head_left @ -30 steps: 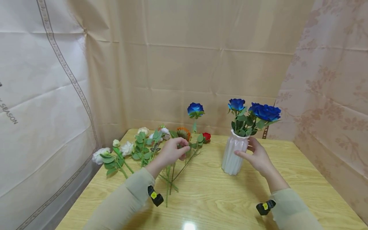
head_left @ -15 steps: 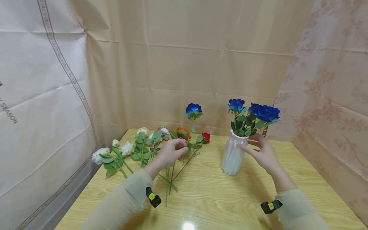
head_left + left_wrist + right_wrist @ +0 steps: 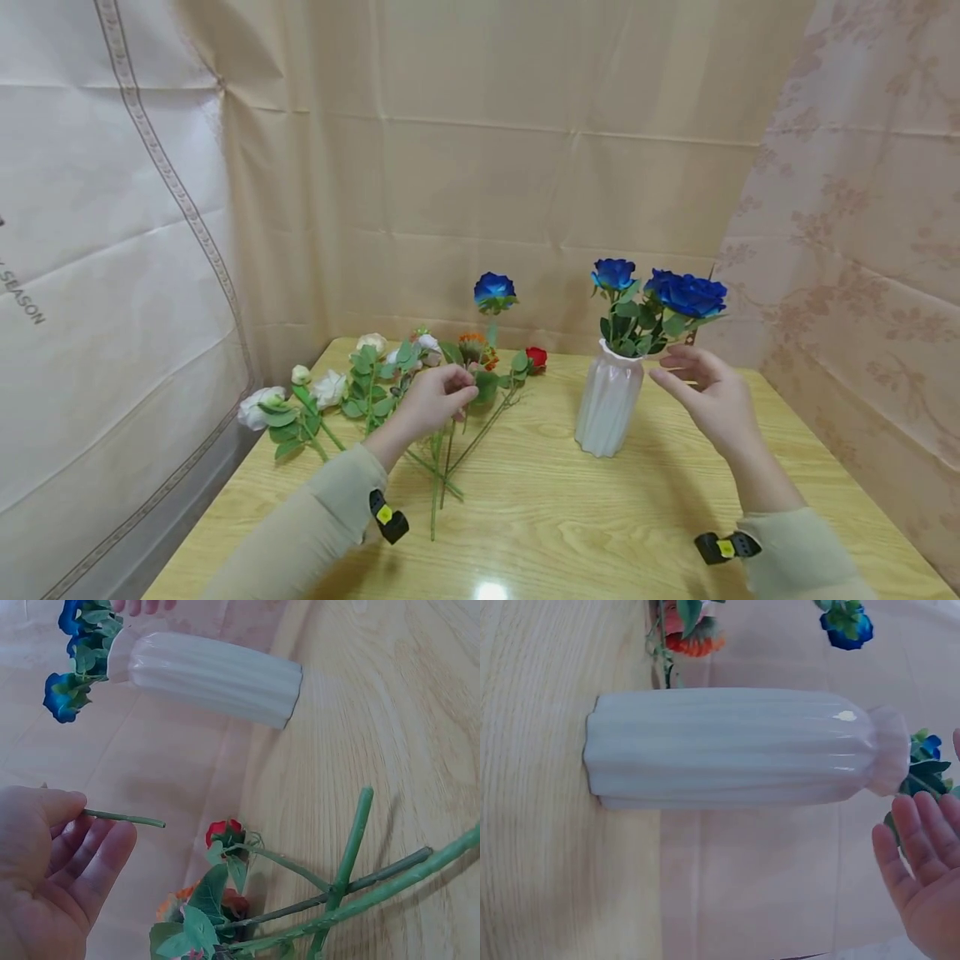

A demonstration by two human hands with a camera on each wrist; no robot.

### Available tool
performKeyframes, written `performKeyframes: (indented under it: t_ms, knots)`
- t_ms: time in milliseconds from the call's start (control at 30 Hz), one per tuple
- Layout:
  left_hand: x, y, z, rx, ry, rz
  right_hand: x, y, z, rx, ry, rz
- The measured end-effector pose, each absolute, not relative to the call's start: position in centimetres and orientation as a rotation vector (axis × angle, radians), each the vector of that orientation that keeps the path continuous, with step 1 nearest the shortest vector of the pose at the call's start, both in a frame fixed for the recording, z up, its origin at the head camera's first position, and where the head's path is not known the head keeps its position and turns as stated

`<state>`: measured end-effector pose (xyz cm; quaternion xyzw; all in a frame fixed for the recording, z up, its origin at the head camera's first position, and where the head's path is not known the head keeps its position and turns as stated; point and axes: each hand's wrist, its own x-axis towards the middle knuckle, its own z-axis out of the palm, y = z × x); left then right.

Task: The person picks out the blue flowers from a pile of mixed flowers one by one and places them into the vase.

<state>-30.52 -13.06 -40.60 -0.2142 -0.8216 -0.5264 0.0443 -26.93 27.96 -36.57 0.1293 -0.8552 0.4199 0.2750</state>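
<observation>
My left hand (image 3: 429, 406) pinches the stem of a blue rose (image 3: 494, 290) between thumb and fingers, its bloom upright above the other flowers. In the left wrist view the stem's cut end (image 3: 127, 819) sticks out past the thumb. A white ribbed vase (image 3: 608, 404) stands upright on the table, with several blue roses (image 3: 687, 293) and green leaves in its mouth. Just right of the vase's neck is my right hand (image 3: 716, 408), its fingers spread and relaxed, holding nothing. In the right wrist view a small gap shows between its fingers (image 3: 917, 836) and the vase.
On the left of the wooden table (image 3: 525, 517) lie several loose flowers: white blooms (image 3: 330, 388), an orange flower (image 3: 474, 346) and a red rose (image 3: 536, 359). Their green stems (image 3: 435, 492) cross toward the front. Beige cloth (image 3: 480, 167) hangs behind the table.
My right hand has let go of the vase and drawn back to the right. The left hand and its blue rose have shifted slightly left. The vase stays put.
</observation>
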Motion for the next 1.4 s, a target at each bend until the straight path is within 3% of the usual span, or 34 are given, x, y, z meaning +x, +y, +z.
performKeyframes:
  t_ms: [533,1400]
  knots:
    - [-30.4,-12.8,-41.0,-0.705,-2.560,-1.574,-26.3,23.9,-36.7,0.674,-2.221,1.205]
    - [-29.6,-9.1,-41.3,-0.847,-2.530,-1.514,-28.0,17.9,-38.1,0.852,-2.353,1.602]
